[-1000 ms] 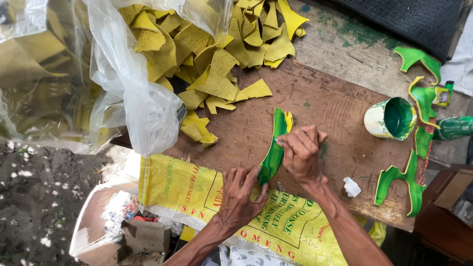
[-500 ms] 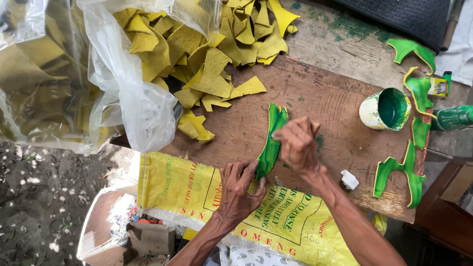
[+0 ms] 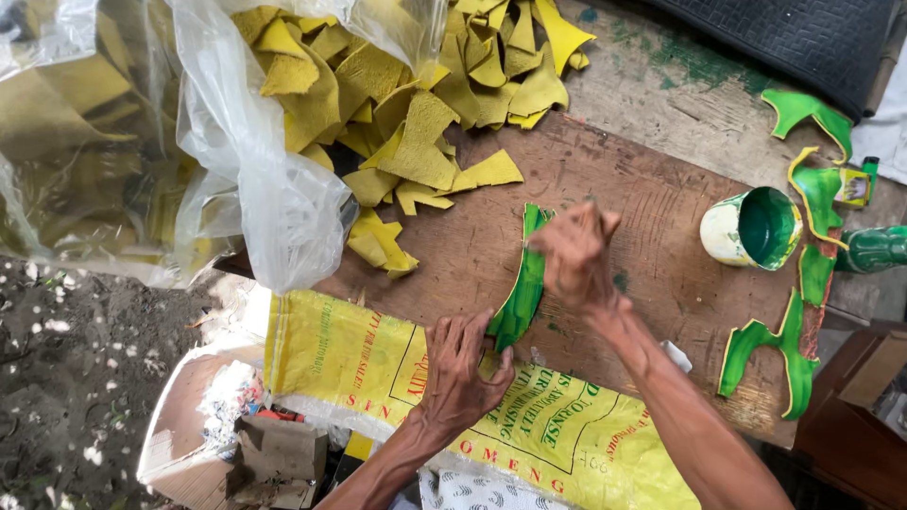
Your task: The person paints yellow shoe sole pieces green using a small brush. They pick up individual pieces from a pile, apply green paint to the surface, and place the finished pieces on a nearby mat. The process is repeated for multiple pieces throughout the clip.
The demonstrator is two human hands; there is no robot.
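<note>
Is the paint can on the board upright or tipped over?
Upright. The paint can stands on the wooden board with its open mouth facing the camera, showing its green-coated inside. How much paint is left cannot be told.

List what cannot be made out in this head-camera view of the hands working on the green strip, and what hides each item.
- Right hand: motion-blurred, so its grip and any tool are unclear.
- Green strip: middle covered by the right hand, lower end by the left hand.
- Clear plastic bag: cut off by the top and left edges.
</note>
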